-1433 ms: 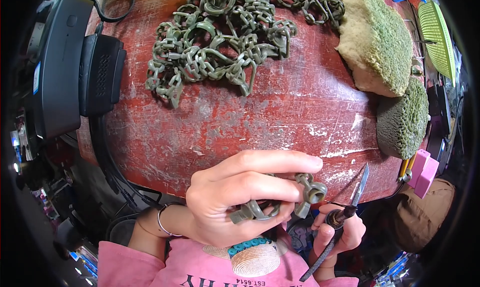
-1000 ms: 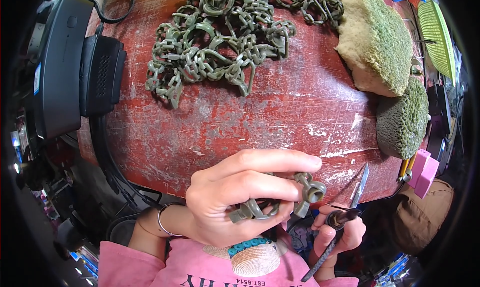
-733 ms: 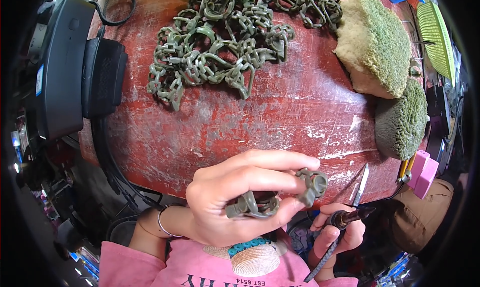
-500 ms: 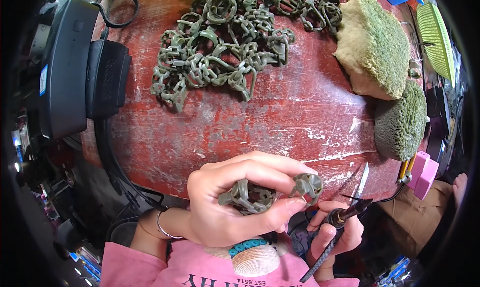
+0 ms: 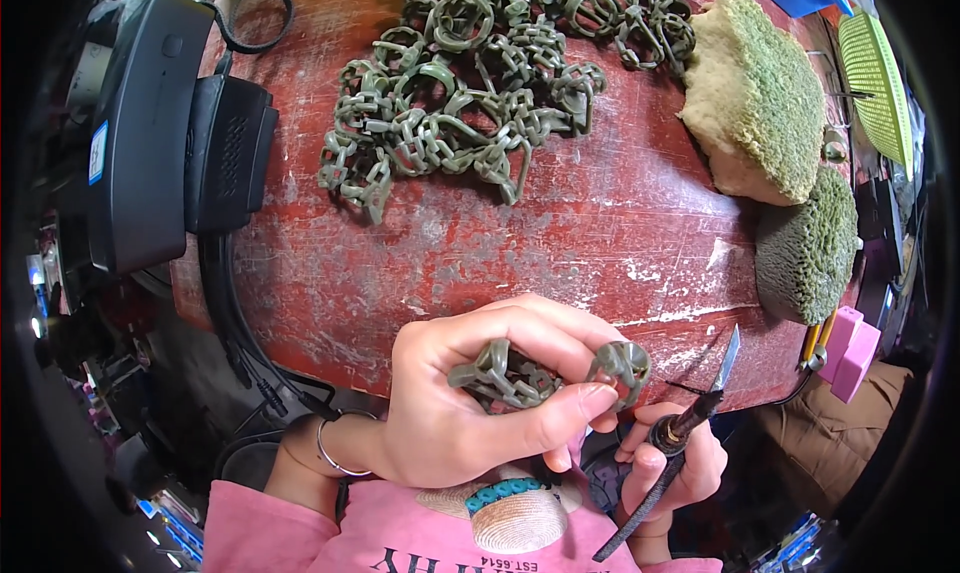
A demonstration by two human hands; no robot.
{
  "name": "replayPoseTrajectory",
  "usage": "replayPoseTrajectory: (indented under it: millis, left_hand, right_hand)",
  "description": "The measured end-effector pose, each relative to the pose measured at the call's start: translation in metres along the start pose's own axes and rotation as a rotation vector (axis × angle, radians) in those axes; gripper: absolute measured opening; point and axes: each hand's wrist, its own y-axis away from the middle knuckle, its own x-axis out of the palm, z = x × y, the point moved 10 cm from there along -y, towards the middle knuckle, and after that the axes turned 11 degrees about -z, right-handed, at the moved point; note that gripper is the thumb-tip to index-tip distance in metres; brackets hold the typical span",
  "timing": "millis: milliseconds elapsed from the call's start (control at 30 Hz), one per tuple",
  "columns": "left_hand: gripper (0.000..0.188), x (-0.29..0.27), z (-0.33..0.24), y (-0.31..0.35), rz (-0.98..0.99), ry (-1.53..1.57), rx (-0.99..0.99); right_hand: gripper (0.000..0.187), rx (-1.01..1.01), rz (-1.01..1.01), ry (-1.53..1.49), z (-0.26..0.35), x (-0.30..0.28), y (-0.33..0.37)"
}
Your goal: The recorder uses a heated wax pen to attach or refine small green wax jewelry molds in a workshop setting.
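Note:
My left hand [image 5: 470, 403] curls around a dark green chain piece [image 5: 500, 378] of linked loops. Its thumb and forefinger pinch a ring-shaped end [image 5: 622, 368] of the same colour. To the right and lower, my right hand [image 5: 690, 463] is closed on a dark pen-like tool [image 5: 685, 423] with a brass-coloured collar and a grey braided cord. A pointed silver blade [image 5: 728, 358] rises just beyond the tool; my fingers and the tool hide its lower end. On the table lies a heap of similar green chains [image 5: 450, 123] with rings.
The worn red table [image 5: 450, 253] has a black device [image 5: 150, 143] with cables at its left. Two rough green-topped blocks [image 5: 755, 103] [image 5: 810, 243] stand at right, near pink blocks [image 5: 850, 353] and a green basket [image 5: 875, 93]. Someone's brown-clothed leg [image 5: 840, 433] is beyond.
My left hand and the chain piece have shifted slightly right and turned a little. The tool's tip is slightly lower and further left. The whole view has shifted slightly.

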Motion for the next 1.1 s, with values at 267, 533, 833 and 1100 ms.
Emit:
replayPoseTrajectory:
  millis: [267,533,833,1100]
  left_hand:
    - [0.005,-0.002,0.005,0.001,-0.044,0.081,-0.114]
    - [0.006,0.001,0.009,0.003,-0.018,0.208,-0.213]
    - [0.005,0.000,0.009,0.002,-0.040,0.160,-0.206]
    - [0.006,0.000,0.008,0.000,-0.060,0.107,-0.184]
  right_hand:
    - [0.041,-0.005,0.001,0.001,0.001,0.002,-0.001]
    - [0.039,-0.106,-0.068,0.063,0.002,-0.003,0.007]
    - [0.039,-0.139,-0.086,0.063,0.002,-0.003,0.009]
    - [0.038,-0.178,-0.073,0.054,0.006,-0.002,0.005]
